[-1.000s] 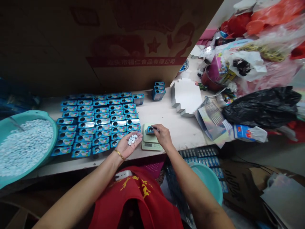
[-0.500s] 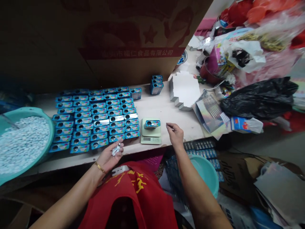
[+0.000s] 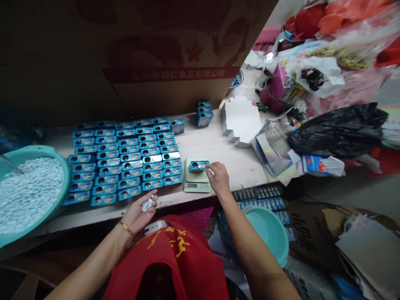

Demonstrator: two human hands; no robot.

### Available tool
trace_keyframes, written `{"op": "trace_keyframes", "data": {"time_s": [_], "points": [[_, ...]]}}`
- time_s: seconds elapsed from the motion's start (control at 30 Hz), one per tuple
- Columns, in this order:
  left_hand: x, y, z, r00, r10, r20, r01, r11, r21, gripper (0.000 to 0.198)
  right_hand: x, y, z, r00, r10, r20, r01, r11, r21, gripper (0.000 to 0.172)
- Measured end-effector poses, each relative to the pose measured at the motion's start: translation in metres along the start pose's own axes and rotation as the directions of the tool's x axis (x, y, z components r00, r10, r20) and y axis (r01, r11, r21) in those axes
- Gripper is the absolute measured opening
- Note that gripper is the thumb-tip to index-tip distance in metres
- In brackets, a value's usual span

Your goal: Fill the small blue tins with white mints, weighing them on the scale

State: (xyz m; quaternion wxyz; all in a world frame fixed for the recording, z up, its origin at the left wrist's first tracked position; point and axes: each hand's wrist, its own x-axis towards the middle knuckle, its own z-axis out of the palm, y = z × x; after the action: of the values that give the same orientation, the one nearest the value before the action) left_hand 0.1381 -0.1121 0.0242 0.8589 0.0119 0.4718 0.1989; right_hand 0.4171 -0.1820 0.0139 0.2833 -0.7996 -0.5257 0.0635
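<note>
My left hand (image 3: 140, 210) is cupped palm up in front of the table edge, with a small heap of pale blue and white candies (image 3: 148, 204) in it. A small digital kitchen scale (image 3: 197, 187) bears one blue tin (image 3: 198, 166) with a dark round opening in its top. At that tin's right end my right hand (image 3: 218, 178) has its thumb and fingers pinched together on the edge. Left of the scale, rows of similar blue tins (image 3: 129, 158) stand close together. A teal basin (image 3: 59, 160) full of the same candies sits at the far left.
A tall cardboard box (image 3: 175, 79) walls off the back. Several tins (image 3: 204, 118) stand before it, beside a stack of white cut card (image 3: 242, 118). Bags, including a black one (image 3: 337, 131), crowd the right. Below the table is another teal basin (image 3: 268, 233).
My right hand has moved left, from beside the scale to the right end of the tin. My left hand, still holding candies, has shifted slightly left and down.
</note>
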Motion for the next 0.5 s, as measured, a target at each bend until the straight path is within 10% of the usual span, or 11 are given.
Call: {"op": "trace_keyframes", "data": {"time_s": [0.3, 0.5], "points": [[0.003, -0.007, 0.042, 0.999, -0.007, 0.044, 0.001, 0.991, 0.135, 0.022, 0.009, -0.042, 0.009, 0.987, -0.122, 0.109, 0.122, 0.993, 0.004, 0.019], [0.003, -0.022, 0.044, 0.988, -0.059, 0.145, -0.002, 0.923, 0.385, 0.013, -0.041, -0.093, 0.005, 0.839, -0.35, 0.417, 0.204, 0.912, 0.356, 0.026]]}}
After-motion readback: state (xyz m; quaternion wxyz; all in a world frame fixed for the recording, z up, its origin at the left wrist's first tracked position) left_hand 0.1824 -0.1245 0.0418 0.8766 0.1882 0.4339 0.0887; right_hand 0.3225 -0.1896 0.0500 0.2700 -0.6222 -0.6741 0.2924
